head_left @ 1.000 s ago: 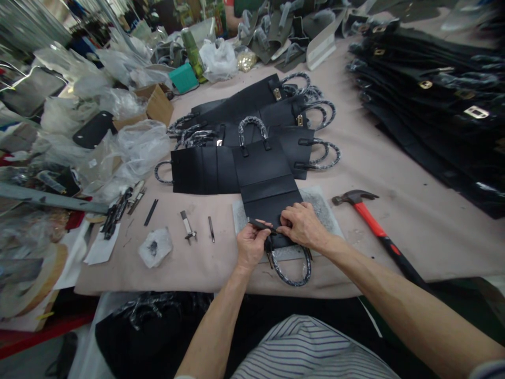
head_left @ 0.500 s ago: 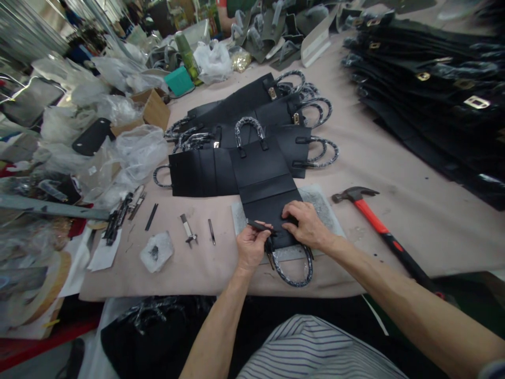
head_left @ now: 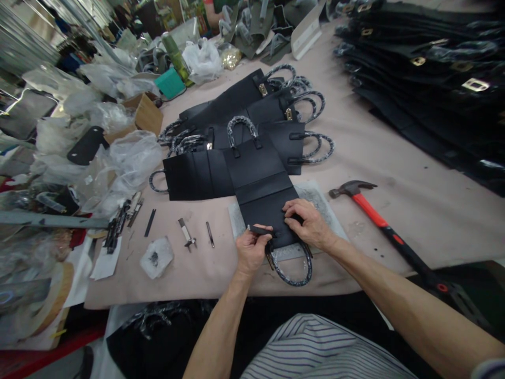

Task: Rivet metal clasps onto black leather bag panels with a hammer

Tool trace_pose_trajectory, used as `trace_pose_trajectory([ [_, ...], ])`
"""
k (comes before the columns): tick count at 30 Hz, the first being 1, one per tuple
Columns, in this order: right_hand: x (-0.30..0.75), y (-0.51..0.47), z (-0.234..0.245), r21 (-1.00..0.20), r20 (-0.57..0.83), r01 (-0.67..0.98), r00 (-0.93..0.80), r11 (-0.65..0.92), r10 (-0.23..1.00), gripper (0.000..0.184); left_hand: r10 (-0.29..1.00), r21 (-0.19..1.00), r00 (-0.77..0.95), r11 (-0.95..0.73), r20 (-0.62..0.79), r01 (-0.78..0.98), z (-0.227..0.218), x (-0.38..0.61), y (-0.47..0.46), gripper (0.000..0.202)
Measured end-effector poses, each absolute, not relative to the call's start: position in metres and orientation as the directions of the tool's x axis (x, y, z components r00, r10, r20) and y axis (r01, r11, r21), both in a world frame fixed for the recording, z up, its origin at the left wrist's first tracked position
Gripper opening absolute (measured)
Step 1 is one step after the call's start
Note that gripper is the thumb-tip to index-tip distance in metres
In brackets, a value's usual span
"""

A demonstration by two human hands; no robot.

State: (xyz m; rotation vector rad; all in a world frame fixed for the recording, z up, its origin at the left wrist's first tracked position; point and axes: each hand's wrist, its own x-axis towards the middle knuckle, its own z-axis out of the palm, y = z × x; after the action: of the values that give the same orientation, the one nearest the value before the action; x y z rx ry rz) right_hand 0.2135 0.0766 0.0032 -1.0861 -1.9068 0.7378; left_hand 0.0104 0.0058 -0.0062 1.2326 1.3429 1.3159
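Observation:
A black leather bag panel [head_left: 262, 173] lies lengthwise before me, its near end over a pale slab [head_left: 335, 223]. Wrapped handles stick out at both ends, the near handle [head_left: 299, 283] hanging toward the table edge. My left hand [head_left: 250, 251] pinches a short dark strip [head_left: 260, 230] between thumb and fingers at the panel's near left corner. On the panel's right side rests my right hand [head_left: 310, 221], its fingers curled and thumb close to the fingertips; whatever they grip is hidden. Right of the slab lies a claw hammer [head_left: 369, 210] with a red and black handle.
More black bag panels [head_left: 193, 173] overlap behind. A tall stack of black panels [head_left: 426, 79] fills the right. To the left lie a metal punch [head_left: 210, 234], a small tool [head_left: 186, 234], a black strip [head_left: 150, 222] and a clear lump [head_left: 157, 258]. Plastic bags [head_left: 130, 158] crowd the far left.
The view has shifted slightly, so the background sits a little further left. Both hands stay at the near end of the panel, the left still pinching the dark strip.

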Motion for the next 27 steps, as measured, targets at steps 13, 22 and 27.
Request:
trace_pose_trajectory([
  [13, 0.2127, 0.0781, -0.0045, -0.775, 0.406, 0.395, -0.287, 0.493, 0.868, 0.007, 0.973, 0.966, -0.155, -0.137, 0.173, 0.217, -0.0072, 0.0148, 0.0056, 0.011],
  [22, 0.2129, 0.0779, -0.0061, -0.780, 0.406, 0.387, -0.285, 0.492, 0.868, 0.007, 0.966, 0.948, -0.137, -0.176, 0.217, 0.264, -0.0038, 0.0157, 0.0036, 0.010],
  [27, 0.2132, 0.0783, -0.0046, -0.783, 0.412, 0.374, -0.287, 0.497, 0.865, 0.007, 0.958, 0.925, -0.104, -0.227, 0.269, 0.305, -0.0024, 0.0159, 0.0042, 0.011],
])
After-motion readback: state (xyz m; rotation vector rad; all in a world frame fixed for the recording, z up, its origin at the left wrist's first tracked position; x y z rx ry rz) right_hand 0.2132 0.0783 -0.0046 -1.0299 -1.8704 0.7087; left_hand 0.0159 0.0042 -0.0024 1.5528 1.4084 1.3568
